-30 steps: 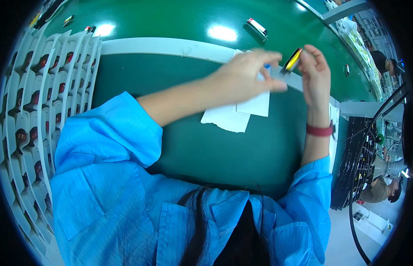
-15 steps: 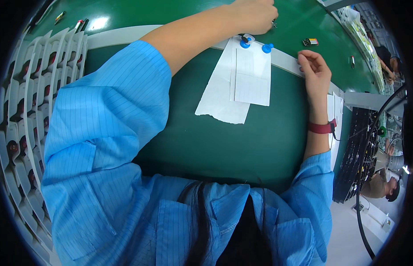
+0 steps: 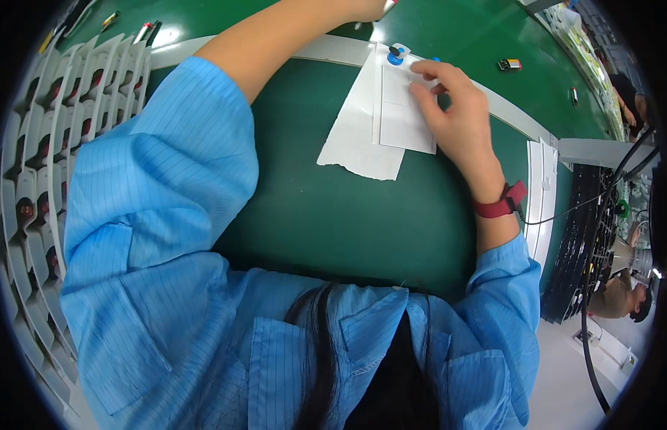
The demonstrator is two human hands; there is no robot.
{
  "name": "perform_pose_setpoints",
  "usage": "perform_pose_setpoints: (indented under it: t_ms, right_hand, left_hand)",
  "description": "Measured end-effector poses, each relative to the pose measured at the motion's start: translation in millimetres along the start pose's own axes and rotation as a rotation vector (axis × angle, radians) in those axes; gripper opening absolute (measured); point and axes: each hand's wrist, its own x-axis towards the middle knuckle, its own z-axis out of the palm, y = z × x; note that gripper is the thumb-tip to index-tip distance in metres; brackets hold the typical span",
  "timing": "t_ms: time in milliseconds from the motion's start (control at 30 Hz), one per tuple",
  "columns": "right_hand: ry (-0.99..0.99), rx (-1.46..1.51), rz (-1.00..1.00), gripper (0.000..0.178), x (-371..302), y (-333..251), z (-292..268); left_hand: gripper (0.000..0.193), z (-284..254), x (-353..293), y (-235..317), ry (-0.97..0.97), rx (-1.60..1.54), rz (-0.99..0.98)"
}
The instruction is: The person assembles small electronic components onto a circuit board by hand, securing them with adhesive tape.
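Observation:
My left hand (image 3: 358, 10) is at the far edge of the view, its fingertips partly cut off. A small red and white thing (image 3: 389, 6) shows at its fingers, too little of it to name. Over the white paper sheets (image 3: 362, 140) hovers my right hand (image 3: 459, 111), thumb and forefinger apart, with nothing seen between them. One blue knob-like piece (image 3: 396, 57) sits at the sheets' top edge; a second blue piece (image 3: 435, 60) is mostly hidden behind my right fingers. A red wrist strap (image 3: 495, 208) with a thin cord circles my right wrist.
White slotted trays (image 3: 43, 179) holding dark red parts stand at the left. On the green table (image 3: 455, 32) lie a small yellow-labelled component (image 3: 509, 64), another small piece (image 3: 574, 96) and pen-like items (image 3: 143, 32). A black cable (image 3: 586, 337) hangs at the right; other people are beyond.
My left hand has moved left and farther away, toward the top edge. My right hand has come left over the sheets, covering much of the right-hand blue piece.

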Motion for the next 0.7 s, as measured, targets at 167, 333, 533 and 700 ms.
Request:
perform_pose_setpoints:
  t_ms: [167,333,533,700]
  right_hand:
    - [0.018,-0.292,-0.265,0.026,-3.3,-9.5,15.6]
    - [-0.162,-0.024,0.041,0.023,25.7,-18.5,-3.2]
    - [-0.449,-0.048,0.256,0.025,53.5,-8.3,-9.9]
    - [-0.189,-0.076,0.097,0.022,11.9,-8.6,1.4]
  left_hand:
    - [0.013,-9.9,-14.0,-17.9,0.004,0.066,0.017]
    - [0.018,-28.7,-28.4,-13.3,0.311,-0.144,-0.031]
    - [0.015,-32.1,-36.6,7.2,-0.233,-1.518,-0.461]
    - [0.012,-38.4,-43.3,23.0,-0.358,-1.732,-0.472]
